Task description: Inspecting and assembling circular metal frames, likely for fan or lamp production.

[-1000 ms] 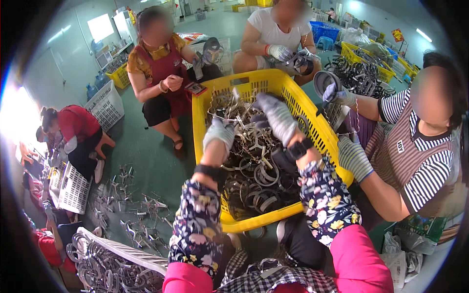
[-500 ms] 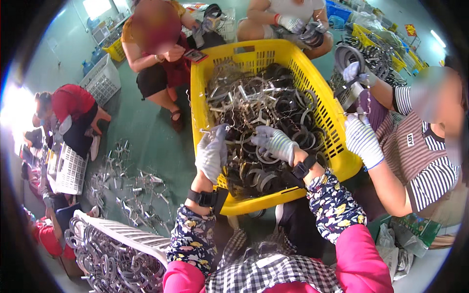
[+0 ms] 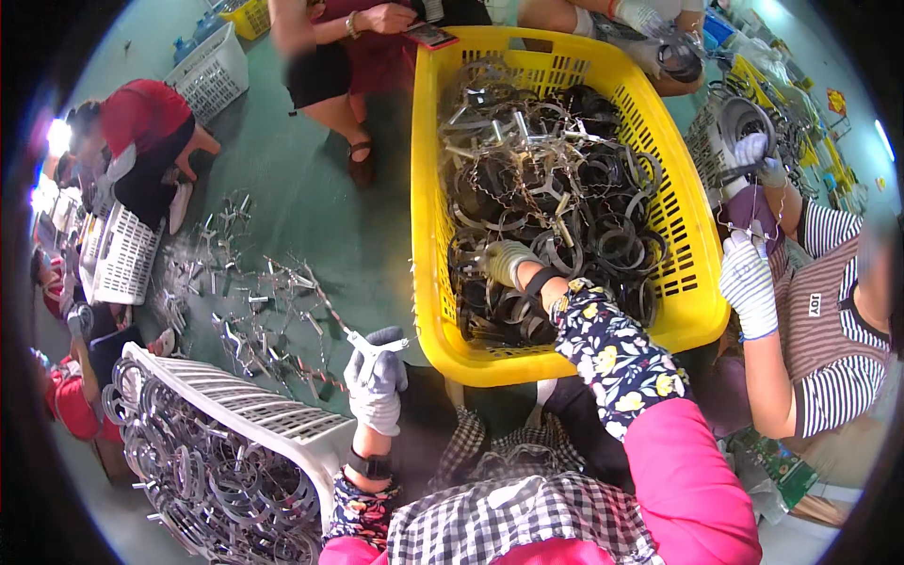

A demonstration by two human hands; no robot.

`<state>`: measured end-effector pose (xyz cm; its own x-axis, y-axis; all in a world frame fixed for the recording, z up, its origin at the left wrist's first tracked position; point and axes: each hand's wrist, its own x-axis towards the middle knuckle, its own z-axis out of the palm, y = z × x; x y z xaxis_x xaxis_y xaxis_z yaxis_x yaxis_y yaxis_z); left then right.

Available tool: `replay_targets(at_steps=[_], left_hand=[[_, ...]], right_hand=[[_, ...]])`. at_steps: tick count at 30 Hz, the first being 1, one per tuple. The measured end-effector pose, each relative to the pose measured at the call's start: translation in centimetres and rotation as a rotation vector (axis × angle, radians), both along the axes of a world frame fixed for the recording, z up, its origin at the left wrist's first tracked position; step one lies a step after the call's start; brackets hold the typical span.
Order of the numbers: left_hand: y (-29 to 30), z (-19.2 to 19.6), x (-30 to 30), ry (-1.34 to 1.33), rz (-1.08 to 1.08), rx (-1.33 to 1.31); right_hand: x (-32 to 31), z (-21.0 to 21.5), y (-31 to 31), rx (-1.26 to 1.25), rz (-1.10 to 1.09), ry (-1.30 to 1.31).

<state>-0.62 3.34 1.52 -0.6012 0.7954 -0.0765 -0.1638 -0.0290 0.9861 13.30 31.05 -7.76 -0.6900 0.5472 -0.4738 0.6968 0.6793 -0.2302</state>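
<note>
My left hand (image 3: 375,386), in a grey-white glove, is closed on a three-armed metal bracket (image 3: 379,348) outside the yellow basket's near left corner. A twisted wire (image 3: 325,303) runs up and left from about the bracket. Inside the yellow basket (image 3: 565,369), my gloved right hand (image 3: 510,264) reaches down into the pile of dark metal rings (image 3: 560,252). Its fingertips are partly hidden and blurred among the rings, so their grip does not show. Metal brackets and twisted wires (image 3: 518,174) lie tangled over the rings farther back in the basket.
A white basket (image 3: 282,428) full of grey rings stands at near left. Brackets and wires (image 3: 250,311) lie scattered on the floor beyond it. To the right, a co-worker's striped glove (image 3: 750,282) holds a thin wire. Far ahead, another person holds a phone (image 3: 431,36).
My left hand has moved left and down out of the yellow basket, with the bracket now in it. My right hand has gone lower into the rings. The view has shifted.
</note>
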Motion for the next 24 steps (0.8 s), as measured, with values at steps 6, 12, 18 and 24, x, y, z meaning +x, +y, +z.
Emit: replay_targets(at_steps=[6, 12, 18, 24], left_hand=[[0.4, -0.4, -0.7, -0.157, 0.008, 0.067], [0.8, 0.1, 0.0, -0.218, 0.032, 0.006], [1.2, 0.3, -0.1, -0.232, 0.024, 0.018], [1.3, 0.4, -0.1, -0.182, 0.022, 0.009]], right_hand=[[1.3, 4.5, -0.4, -0.016, -0.443, 0.672], [5.2, 17.0, 2.6, -0.32, -0.678, 1.154], [7.0, 16.3, 3.9, 0.344, -0.272, 0.75], [8.7, 17.3, 7.5, -0.139, -0.757, 1.373]])
